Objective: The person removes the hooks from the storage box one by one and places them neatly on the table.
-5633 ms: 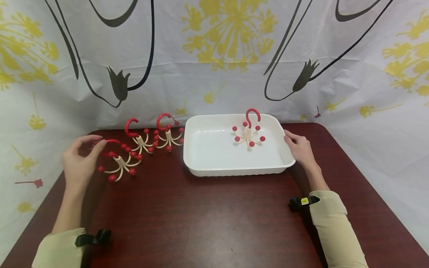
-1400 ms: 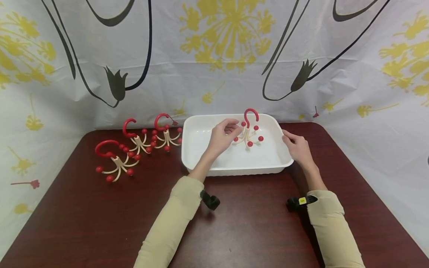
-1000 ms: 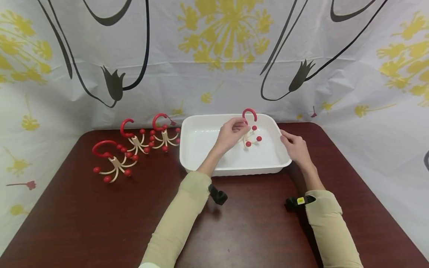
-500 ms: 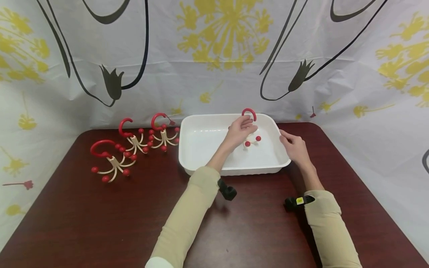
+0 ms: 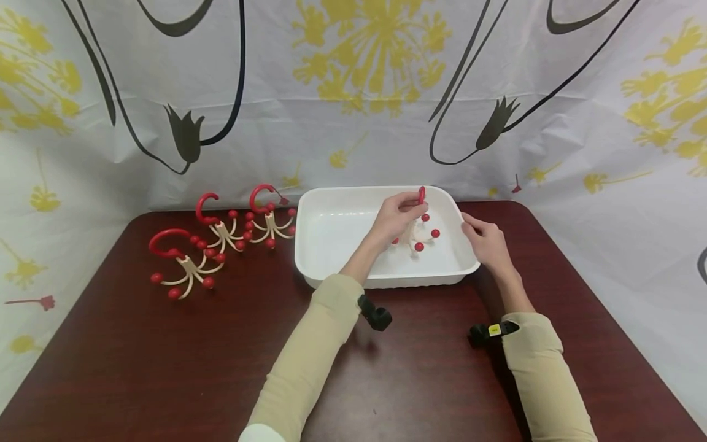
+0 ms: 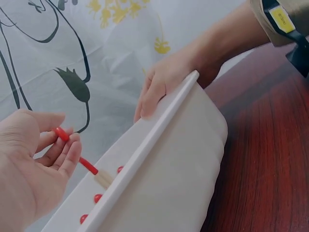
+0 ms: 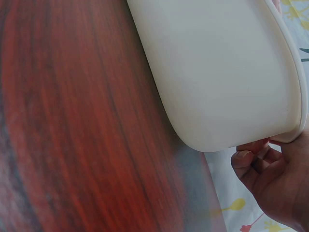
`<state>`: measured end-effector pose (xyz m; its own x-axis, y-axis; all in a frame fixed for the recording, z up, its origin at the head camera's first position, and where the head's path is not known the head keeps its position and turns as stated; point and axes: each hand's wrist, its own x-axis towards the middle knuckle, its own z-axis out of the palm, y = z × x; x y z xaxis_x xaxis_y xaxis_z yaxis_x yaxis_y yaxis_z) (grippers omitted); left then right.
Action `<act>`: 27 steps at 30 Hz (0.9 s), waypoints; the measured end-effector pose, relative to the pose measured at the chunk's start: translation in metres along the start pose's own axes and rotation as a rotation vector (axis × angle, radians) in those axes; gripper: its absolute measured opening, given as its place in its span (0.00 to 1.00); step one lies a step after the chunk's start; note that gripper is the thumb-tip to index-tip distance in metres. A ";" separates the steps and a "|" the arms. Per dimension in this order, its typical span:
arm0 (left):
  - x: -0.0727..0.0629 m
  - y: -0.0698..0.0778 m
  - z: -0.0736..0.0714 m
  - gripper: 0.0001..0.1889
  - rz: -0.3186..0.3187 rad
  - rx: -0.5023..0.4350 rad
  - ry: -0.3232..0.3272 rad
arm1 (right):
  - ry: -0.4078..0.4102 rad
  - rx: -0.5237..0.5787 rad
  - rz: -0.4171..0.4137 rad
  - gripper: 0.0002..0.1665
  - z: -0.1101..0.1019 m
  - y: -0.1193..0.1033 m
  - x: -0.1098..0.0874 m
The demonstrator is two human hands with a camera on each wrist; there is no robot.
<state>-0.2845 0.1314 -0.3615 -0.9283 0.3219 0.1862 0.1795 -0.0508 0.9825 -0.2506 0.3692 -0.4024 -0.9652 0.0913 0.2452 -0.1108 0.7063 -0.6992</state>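
Observation:
My left hand (image 5: 393, 218) reaches over the white plastic tray (image 5: 337, 242) and pinches the red hook of a hook hanger inside it. That hanger (image 6: 102, 180) has a cream stem and curved arms tipped with red balls. In the left wrist view, thumb and fingertips close around the hook above the tray rim; whether the arms touch the tray floor, I cannot tell. My right hand (image 5: 490, 248) grips the tray's right rim, its fingers curled at the corner in the right wrist view. Three similar hangers, front (image 5: 190, 270), middle (image 5: 222, 232) and rear (image 5: 270, 224), lie left of the tray.
The dark red-brown table (image 5: 248, 344) spreads in front of the tray. Behind it hangs a white cloth (image 5: 342, 135) with flower prints. Black wrist cameras, left (image 5: 375, 314) and right (image 5: 486, 334), are strapped near the cuffs.
My left hand went from the front left hanger to the one in the tray and took hold of its hook. The hook has turned and the arms shifted slightly. The right hand stays put.

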 end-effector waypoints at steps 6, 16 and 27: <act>-0.002 0.002 0.000 0.14 0.003 -0.063 0.006 | 0.003 0.000 0.002 0.27 0.001 -0.001 0.000; -0.010 0.009 -0.007 0.14 0.015 -0.042 0.017 | -0.014 0.017 0.003 0.27 0.000 -0.002 0.000; -0.020 0.025 -0.017 0.15 0.015 -0.103 -0.015 | 0.000 0.004 -0.004 0.27 0.000 -0.001 -0.001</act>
<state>-0.2676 0.1073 -0.3408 -0.9205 0.3348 0.2014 0.1579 -0.1528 0.9756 -0.2499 0.3688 -0.4020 -0.9648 0.0883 0.2477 -0.1156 0.7036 -0.7011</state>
